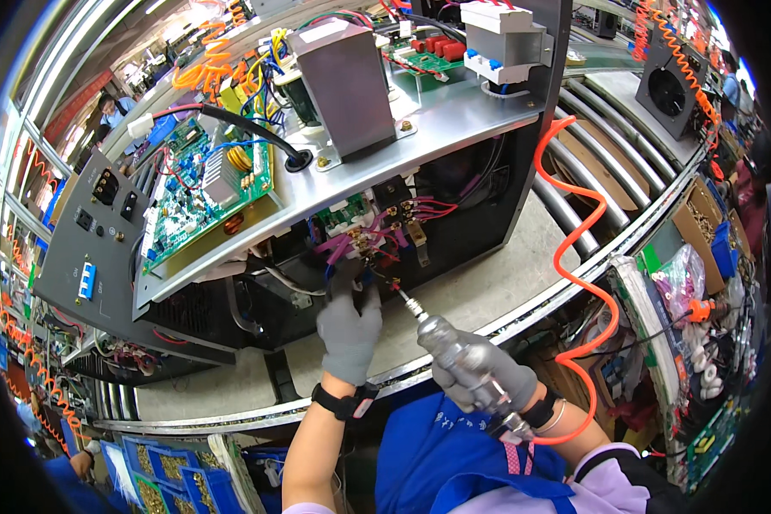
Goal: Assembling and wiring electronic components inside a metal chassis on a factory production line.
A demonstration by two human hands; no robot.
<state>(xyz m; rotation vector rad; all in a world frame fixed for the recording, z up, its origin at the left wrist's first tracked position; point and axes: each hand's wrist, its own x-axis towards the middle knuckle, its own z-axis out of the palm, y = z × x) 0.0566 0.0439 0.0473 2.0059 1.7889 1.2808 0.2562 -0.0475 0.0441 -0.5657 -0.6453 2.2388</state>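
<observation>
While gloved left hand (349, 330) steadies purple wires (344, 246), right hand (480, 377) grips metal screwdriver (454, 351) (pneumatic).

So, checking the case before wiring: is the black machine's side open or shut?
Open: the black machine has no side panel, wires exposed.
</observation>
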